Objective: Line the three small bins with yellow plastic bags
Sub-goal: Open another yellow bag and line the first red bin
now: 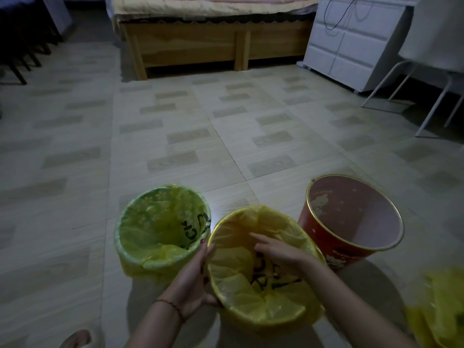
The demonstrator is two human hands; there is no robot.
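The left hand (pixel 194 275) rests flat against the outside of the middle bin (pixel 263 312), fingers straight. The right hand (pixel 278 249) reaches inside it, fingers loose, pressing the yellow bag (pixel 241 285) down. Just left stands a green bin (pixel 133 249), already lined. Just right stands a red bin (pixel 313 222) with no bag. More yellow bags (pixel 437 307) lie on the floor (pixel 175 136) at the right.

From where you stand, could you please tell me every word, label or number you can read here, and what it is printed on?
Nothing can be read for certain.
Left bag: black print, creased, unreadable.
Middle bag: black print, crumpled, part behind the right hand, unreadable.
Red bin: small pale lettering near a cartoon figure, too blurred to read.
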